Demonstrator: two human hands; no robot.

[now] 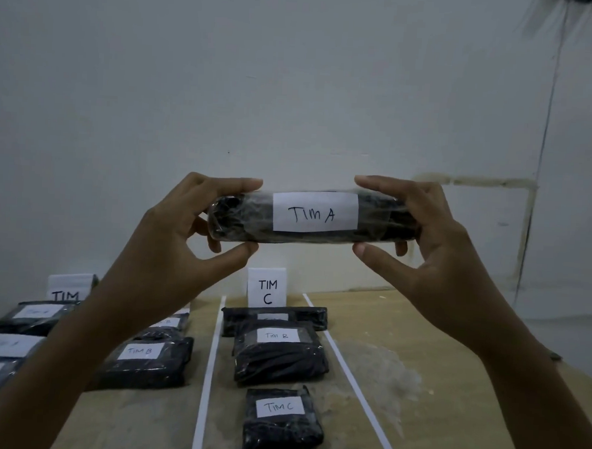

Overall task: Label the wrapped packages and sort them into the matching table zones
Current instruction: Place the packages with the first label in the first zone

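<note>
L hand (184,239) & R hand (434,245) each pinch one end of the pkg (247,218), thumb under, fingers over. Prob light, squashy, film slick. Grip the ends so the label (315,213) shows.

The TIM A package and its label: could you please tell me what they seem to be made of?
TIM A package: dark contents wrapped in clear glossy plastic film, judging by its wrinkles and glints. Its label: apparently matte white paper, with handwritten ink.

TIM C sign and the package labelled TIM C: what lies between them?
Head view: two wrapped packages: the rear package, label mostly hidden, then the TIM B package.
</note>
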